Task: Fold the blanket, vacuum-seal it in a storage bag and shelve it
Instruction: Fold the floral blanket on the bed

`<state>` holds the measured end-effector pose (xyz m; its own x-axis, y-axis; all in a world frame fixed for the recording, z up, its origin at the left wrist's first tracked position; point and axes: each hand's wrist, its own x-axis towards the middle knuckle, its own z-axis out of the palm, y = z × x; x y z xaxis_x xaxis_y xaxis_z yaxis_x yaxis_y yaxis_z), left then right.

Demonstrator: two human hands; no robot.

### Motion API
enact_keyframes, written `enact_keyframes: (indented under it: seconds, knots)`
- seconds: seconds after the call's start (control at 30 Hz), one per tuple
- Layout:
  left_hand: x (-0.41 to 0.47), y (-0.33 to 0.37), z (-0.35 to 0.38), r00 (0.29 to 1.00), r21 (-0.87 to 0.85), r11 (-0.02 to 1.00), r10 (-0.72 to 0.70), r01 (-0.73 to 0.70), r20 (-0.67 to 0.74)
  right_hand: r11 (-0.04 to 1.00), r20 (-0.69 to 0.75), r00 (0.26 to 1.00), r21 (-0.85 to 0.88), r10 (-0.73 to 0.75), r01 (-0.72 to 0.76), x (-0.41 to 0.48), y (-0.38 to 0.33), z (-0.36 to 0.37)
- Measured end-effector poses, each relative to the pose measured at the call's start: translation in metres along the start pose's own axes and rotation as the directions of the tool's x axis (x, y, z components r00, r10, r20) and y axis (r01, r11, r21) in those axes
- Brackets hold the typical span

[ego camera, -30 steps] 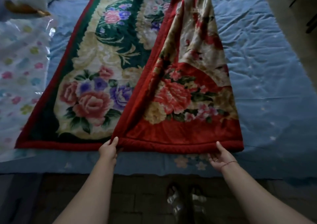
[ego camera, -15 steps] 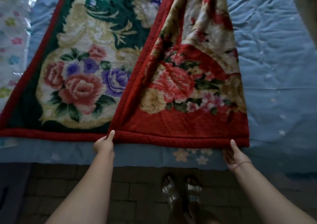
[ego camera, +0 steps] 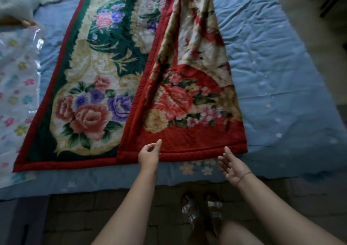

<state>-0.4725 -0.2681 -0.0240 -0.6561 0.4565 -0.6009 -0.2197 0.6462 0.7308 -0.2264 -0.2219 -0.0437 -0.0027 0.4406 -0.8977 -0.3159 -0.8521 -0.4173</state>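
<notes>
Now: blanket (ego camera: 116, 87) hem ahead, nothing gripped

It lies on the bed (ego camera: 281, 76), long axis bottom centre to top of frame. My left hand (ego camera: 150, 155), loosely curled, overlaps the near hem; my right hand (ego camera: 232, 167), fingers open, sits just below.

Floral red-bordered blanket (ego camera: 116, 87) lies flat, right side apparently folded over.

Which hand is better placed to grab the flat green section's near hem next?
Probably the left hand: it sits at the blanket hem beside the green section; the right hand is over by the folded flap's right corner.
</notes>
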Motion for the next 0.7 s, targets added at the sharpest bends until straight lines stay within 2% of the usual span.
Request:
enact_keyframes:
  seconds: [0.17, 0.3, 0.4, 0.57, 0.7]
  knots:
    - [-0.060, 0.052, 0.076, 0.966, 0.121, 0.981, 0.123, -0.153, 0.227, 0.969, 0.030, 0.969, 0.000, -0.246, 0.246, -0.040, -0.072, -0.038]
    - [-0.115, 0.087, 0.141, 0.906, 0.182, 0.922, 0.272, -0.342, 0.323, 0.925, 0.031, 0.924, 0.007, -0.381, 0.381, -0.062, -0.123, -0.095]
    - [-0.164, 0.093, 0.198, 0.866, 0.190, 0.882, 0.344, -0.431, 0.363, 0.892, 0.022, 0.892, 0.002, -0.452, 0.452, -0.072, -0.156, -0.157]
    - [-0.260, 0.080, 0.307, 0.862, 0.098, 0.918, 0.318, -0.384, 0.396, 0.854, 0.022, 0.855, -0.043, -0.518, 0.518, -0.078, -0.215, -0.295]
    - [-0.332, 0.066, 0.402, 0.821, 0.083, 0.919, 0.301, -0.386, 0.486, 0.785, -0.015, 0.796, -0.174, -0.605, 0.594, -0.083, -0.268, -0.402]
